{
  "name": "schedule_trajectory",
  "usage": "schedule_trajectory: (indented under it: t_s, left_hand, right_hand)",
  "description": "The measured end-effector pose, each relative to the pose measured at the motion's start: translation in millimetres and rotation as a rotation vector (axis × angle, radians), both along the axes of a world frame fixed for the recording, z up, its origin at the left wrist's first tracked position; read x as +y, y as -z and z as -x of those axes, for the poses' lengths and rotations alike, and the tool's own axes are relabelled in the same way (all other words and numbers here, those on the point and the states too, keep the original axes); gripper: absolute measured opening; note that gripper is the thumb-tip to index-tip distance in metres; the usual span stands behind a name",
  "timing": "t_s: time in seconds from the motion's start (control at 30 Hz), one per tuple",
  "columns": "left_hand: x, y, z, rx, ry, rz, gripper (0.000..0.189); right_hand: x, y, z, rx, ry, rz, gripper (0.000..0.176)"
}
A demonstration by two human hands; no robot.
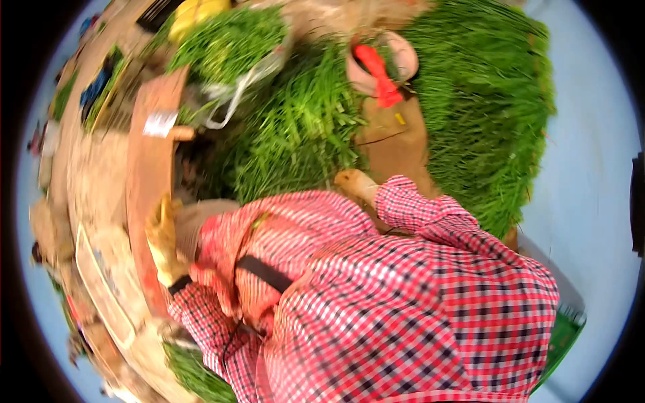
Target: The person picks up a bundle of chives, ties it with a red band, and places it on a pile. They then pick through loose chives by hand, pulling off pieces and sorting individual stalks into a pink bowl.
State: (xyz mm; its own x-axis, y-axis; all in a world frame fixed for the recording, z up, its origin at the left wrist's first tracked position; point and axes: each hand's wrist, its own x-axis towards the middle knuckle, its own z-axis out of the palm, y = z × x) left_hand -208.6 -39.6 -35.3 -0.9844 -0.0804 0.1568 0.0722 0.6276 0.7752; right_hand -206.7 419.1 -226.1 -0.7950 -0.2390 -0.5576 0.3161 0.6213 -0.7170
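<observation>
beside the right hand (353,180), greens (484,101) edge a narrow brown strip (396,154).

Right side is closed off by a plain pale-blue wall (591,168), marked by a dark strip (637,205) at the outer edge; a soft shadow (568,289) is cast low on it. Tan floor (101,178) is exposed at left, with a long pale-edged rectangle (101,285) seen on it. Far left is cluttered, blurred; a blue band (25,201) is seen beyond, wall or sky not determinable. Scene is brightly lit.
</observation>
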Motion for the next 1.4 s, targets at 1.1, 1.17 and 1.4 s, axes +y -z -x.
schedule_trajectory:
  t_s: [1.1, 1.17, 1.4]
  left_hand:
    - [-104, 19, -137, 0.013, -0.643, -0.393, 0.036]
    - [-110, 18, -133, 0.005, -0.639, -0.368, 0.034]
    - [-110, 1, -88, 0.018, -0.499, -0.287, 0.032]
  right_hand:
    - [-380, -35, 22, 0.385, -0.842, 0.015, 0.028]
    - [-398, -29, 24, 0.397, -0.844, 0.018, 0.028]
    - [-270, -13, 38, 0.370, -0.624, -0.187, 0.029]
